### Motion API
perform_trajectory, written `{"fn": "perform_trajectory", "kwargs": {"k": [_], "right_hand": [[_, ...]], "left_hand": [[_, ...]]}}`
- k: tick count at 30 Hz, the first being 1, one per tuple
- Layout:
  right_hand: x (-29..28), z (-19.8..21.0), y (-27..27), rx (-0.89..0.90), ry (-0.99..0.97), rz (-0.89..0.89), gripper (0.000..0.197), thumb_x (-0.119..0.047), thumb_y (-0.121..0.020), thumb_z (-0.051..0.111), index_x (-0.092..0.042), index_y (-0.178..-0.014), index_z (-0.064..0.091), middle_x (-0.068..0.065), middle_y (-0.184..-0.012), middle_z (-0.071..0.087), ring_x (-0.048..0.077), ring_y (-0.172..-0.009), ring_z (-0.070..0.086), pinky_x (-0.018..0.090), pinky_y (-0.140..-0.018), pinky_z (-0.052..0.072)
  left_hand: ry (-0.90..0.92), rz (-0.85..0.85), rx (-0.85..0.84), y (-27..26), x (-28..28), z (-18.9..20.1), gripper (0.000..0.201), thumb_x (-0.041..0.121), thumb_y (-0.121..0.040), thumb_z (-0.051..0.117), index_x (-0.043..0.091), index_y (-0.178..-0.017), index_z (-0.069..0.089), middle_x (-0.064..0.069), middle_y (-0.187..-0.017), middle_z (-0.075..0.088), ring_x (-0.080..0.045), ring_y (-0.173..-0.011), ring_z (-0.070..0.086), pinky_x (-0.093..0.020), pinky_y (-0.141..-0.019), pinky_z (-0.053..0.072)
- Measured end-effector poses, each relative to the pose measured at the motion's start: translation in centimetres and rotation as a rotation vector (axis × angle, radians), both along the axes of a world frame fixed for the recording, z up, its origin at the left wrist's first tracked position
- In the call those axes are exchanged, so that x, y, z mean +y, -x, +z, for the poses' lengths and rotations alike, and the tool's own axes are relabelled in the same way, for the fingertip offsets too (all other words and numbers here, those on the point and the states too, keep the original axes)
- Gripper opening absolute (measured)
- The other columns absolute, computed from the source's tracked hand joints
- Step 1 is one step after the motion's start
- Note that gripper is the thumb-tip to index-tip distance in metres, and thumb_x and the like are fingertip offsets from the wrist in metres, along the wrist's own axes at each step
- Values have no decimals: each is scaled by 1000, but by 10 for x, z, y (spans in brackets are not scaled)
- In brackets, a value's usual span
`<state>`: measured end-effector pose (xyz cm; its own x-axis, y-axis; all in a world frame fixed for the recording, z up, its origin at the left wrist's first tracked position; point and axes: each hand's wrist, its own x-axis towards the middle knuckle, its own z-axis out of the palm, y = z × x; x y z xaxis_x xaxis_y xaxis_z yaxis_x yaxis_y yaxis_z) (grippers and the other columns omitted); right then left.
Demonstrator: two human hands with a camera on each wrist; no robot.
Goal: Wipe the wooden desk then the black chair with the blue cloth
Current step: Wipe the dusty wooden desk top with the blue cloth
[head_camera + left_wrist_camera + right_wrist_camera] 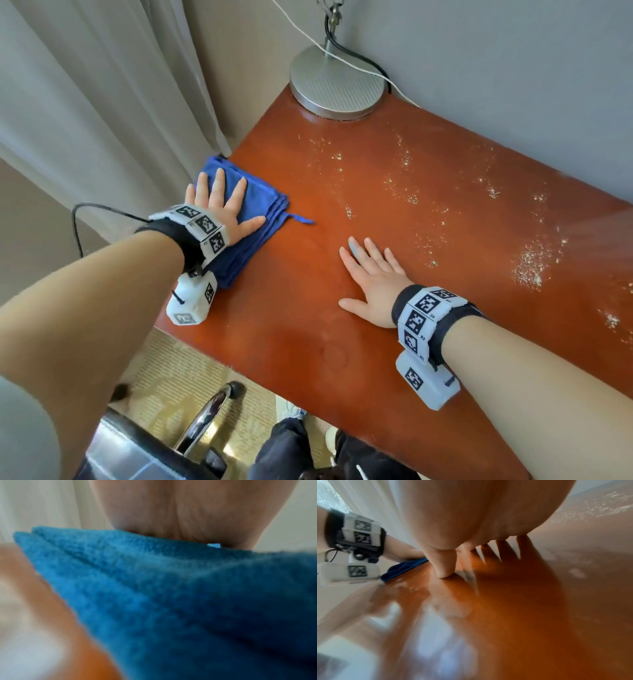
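Your left hand [219,209] presses flat-fingered on the blue cloth [246,236] at the tabletop [342,342] corner (right hand [373,281] flat, empty); next sweep it toward the crumbs [531,263].

A: Left hand [219,209]?
B: Flat, palm down, fingers spread straight, arm stretched forward.
A: Right hand [371,281]?
B: Same, flat, palm down, fingers splayed, thumb out. Both wrists banded.

Close, blurred view of a folded blue cloth [171,601] under a palm.

The left hand [188,509] presses down on the cloth's top from above; its fingers are out of sight. Stacked folds run toward the upper left. Orange-brown wooden desk [96,660] shows at lower left, pale curtain [42,503] behind.
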<state>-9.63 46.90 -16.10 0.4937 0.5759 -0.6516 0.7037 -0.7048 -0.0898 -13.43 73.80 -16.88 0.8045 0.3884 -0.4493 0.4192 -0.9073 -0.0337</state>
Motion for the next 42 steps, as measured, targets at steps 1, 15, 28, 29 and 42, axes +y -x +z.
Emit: {"fn": "perform_trajectory", "kwargs": {"k": [1, 15, 28, 29, 42], "right_hand": [[0, -1, 0, 0, 7, 5, 80, -54, -94, 32, -24, -146, -20, -5, -150, -33, 18, -139, -29, 40, -114, -15], [-2, 0, 0, -24, -13, 18, 79, -57, -93, 31, -23, -148, -13, -3, -152, -30, 19, -140, -27, 38, -115, -14], [3, 13, -18, -44, -94, -82, 67, -53, -93, 38, -35, -148, 6, -9, -157, -5, 17, -143, -2, 40, -114, 7], [5, 15, -24, -72, -99, -112, 67, -54, -93, 38, -36, -148, 5, -8, -157, -6, 18, -143, -3, 41, -114, 7], [-1, -5, -62, -126, 47, -169, 83, -71, -87, 28, -34, -146, -18, -3, -153, -27, 22, -143, -20, 41, -117, -3]], "left_hand": [[-1, -38, 32, 11, -5, 0, 81, 71, -87, 20, 30, -148, -13, -6, -156, -19, -32, -143, -16, -45, -115, -7], [-8, -541, 126, -43, -64, -2, 85, 74, -85, 23, 34, -145, -21, -4, -153, -28, -32, -141, -23, -47, -114, -12], [53, -27, -20, -66, -3, -1, 85, 75, -83, 27, 34, -149, -8, -4, -158, -14, -32, -144, -11, -47, -115, -5], [46, -5, -24, -58, 1, -2, 85, 75, -83, 27, 34, -149, -8, -4, -158, -14, -32, -144, -11, -47, -115, -5], [-42, -386, 180, 6, -58, 1, 82, 72, -86, 15, 31, -142, -28, -7, -151, -32, -35, -139, -26, -48, -112, -14]]}}
